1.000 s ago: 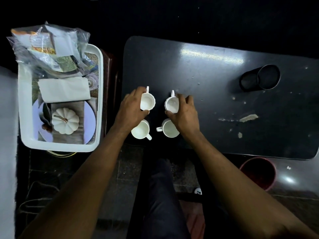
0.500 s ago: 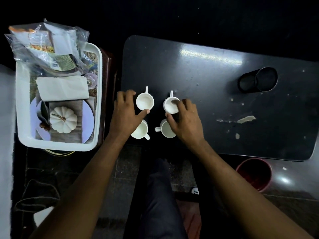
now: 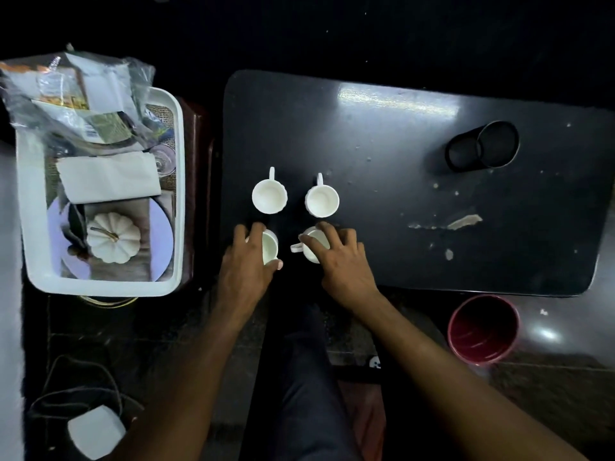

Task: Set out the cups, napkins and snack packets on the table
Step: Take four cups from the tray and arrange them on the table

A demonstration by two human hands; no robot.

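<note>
Several white cups stand in a square on the black table (image 3: 382,134). The far left cup (image 3: 269,196) and far right cup (image 3: 322,201) stand free, handles pointing away. My left hand (image 3: 248,264) wraps the near left cup (image 3: 270,248). My right hand (image 3: 339,261) grips the near right cup (image 3: 311,249), whose handle points left. A folded white napkin (image 3: 108,176) and clear snack packets (image 3: 73,98) lie in the white tray (image 3: 179,194) at the left.
A white pumpkin ornament (image 3: 113,242) on a lilac plate (image 3: 163,241) sits in the tray. A black cylinder holder (image 3: 482,146) lies on the table's far right. A red bucket (image 3: 482,329) stands on the floor at right. Chipped patches mark the tabletop.
Both hands have let go of the two far cups and drawn back toward me, closing on the two near cups.
</note>
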